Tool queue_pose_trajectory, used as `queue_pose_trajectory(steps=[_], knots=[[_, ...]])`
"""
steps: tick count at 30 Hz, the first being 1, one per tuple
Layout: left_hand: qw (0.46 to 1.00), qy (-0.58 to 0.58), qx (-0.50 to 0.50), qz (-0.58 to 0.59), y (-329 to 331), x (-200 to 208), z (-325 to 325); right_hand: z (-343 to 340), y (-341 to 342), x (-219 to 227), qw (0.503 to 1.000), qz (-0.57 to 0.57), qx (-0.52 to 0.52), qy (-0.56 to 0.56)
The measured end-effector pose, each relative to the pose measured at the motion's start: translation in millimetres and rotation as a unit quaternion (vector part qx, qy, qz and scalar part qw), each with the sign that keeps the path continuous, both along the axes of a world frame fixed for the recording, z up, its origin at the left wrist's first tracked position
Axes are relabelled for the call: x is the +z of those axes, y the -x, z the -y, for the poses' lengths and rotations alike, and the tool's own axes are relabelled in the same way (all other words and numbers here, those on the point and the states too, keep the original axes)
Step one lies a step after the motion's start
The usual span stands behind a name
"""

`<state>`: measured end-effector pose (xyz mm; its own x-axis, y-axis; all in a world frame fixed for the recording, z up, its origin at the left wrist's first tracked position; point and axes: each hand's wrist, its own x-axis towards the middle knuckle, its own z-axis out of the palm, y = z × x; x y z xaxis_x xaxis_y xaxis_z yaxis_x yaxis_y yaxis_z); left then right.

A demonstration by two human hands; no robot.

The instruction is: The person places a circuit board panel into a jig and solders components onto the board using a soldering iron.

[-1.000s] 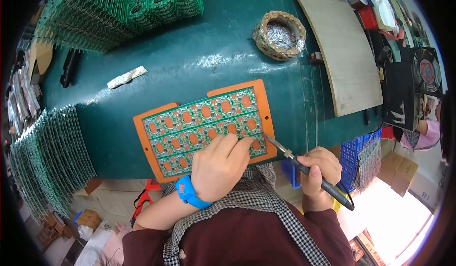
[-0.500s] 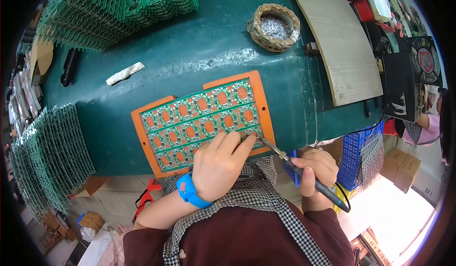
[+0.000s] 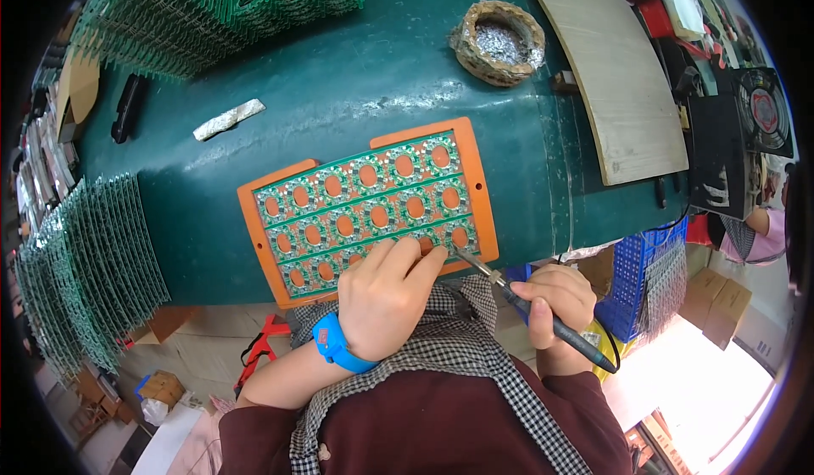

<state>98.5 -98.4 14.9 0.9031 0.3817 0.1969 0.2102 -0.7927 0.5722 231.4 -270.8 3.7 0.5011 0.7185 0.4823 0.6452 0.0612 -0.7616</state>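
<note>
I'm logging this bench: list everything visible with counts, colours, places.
bench: 1, green, centre
fixture: 1, orange, centre
circuit panel: 1, green, on fixture
soldering iron: 1, dark, gripped
panel stacks: several, green, left
strip: 1, white, upper left
bowl: 1, brown, upper right
plank: 1, pale, right
crate: 1+, blue, lower right
co-worker: 1, pink sleeve, right
edge clutter: many, mixed, unclear
left hand: 1, blue wristband, on panel
right hand: 1, bare, on iron
</note>
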Motion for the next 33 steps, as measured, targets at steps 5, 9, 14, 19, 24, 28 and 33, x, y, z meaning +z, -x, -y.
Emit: queue_pose_trajectory(steps=[5,9,14,19,24,28,33], knots=[[0.999,-0.007,0.038,0.012,-7.6,2.4,-8.2,-5.6,-4.3,2.9,0.999,-0.019,-0.042,0.010],[0.998,0.007,0.062,0.031,-14.7,-4.2,-14.7,-20.1,-11.5,7.7,0.999,-0.015,-0.025,0.025],[0.998,0.016,0.056,0.014,-16.7,-7.1,-15.9,-25.1,-14.1,3.4,0.999,-0.016,-0.005,0.033],[0.998,0.029,0.048,0.015,-18.6,-3.8,-17.7,-19.9,-14.8,4.2,0.999,-0.008,-0.016,0.028],[0.998,0.028,0.047,0.017,-19.0,-5.6,-18.9,-25.9,-18.0,3.7,1.000,-0.019,-0.009,0.019],[0.999,0.022,0.023,0.024,-19.5,-7.0,-22.5,-26.5,-18.0,4.4,0.999,-0.019,0.006,0.034],[0.999,0.023,0.047,0.005,-22.7,2.2,-26.4,-28.9,-21.5,5.9,0.999,-0.028,-0.016,0.025]])
